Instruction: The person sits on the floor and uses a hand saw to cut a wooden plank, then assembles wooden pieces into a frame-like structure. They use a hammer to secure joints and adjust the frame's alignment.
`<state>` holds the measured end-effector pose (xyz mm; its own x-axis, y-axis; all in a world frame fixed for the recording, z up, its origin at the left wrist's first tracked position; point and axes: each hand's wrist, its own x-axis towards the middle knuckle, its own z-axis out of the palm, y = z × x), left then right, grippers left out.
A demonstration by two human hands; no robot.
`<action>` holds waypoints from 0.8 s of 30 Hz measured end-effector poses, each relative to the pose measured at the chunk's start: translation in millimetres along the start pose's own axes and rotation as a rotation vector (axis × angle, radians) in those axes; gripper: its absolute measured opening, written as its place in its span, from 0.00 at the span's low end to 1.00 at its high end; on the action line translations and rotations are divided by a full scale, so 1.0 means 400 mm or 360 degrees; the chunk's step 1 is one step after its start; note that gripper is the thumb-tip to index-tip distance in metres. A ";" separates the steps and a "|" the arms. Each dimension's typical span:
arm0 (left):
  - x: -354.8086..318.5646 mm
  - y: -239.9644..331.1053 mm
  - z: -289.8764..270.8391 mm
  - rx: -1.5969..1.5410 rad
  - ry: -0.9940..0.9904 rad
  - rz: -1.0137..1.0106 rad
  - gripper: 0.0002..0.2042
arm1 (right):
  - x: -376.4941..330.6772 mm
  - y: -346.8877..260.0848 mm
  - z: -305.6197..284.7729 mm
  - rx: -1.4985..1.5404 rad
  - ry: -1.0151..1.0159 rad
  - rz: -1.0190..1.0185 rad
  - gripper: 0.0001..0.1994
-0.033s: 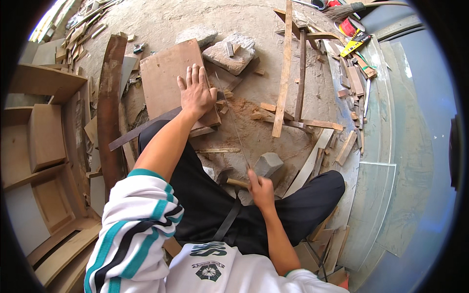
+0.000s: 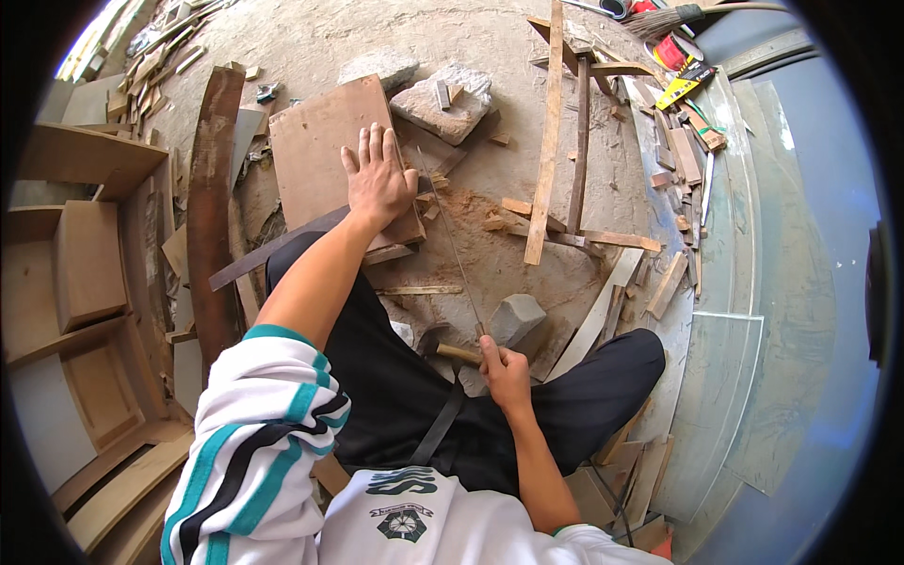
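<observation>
Left hand (image 2: 379,179) lies flat, fingers spread, on the brown rectangular wooden board (image 2: 325,155), long axis toward twelve o'clock. Right hand (image 2: 504,369), clenched around a wooden-handled hammer (image 2: 450,349), sits at five o'clock from the board.

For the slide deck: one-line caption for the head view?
Seated person presses left hand flat on a wooden board while right hand grips a thin saw.
</observation>
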<state>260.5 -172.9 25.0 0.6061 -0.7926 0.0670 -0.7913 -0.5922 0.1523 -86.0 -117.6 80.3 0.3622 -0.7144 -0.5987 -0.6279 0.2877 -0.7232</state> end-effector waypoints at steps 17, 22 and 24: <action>0.020 -0.011 0.017 -0.0255 0.0658 0.0229 0.13 | -0.048 -0.055 -0.144 0.0265 -0.0444 -0.0659 0.19; -0.030 0.004 -0.010 -0.0091 0.0355 0.0493 0.15 | -0.076 -0.082 -0.125 0.0202 -0.0021 -0.0758 0.18; -0.049 0.014 -0.037 -0.0108 0.0280 0.0628 0.16 | -0.074 -0.072 -0.122 0.0172 0.0090 -0.0752 0.18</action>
<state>245.3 -158.5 39.2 0.2674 -0.9160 0.2990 -0.9615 -0.2332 0.1454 -112.4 -135.7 135.8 0.5505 -0.8154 -0.1790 -0.3275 -0.0137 -0.9448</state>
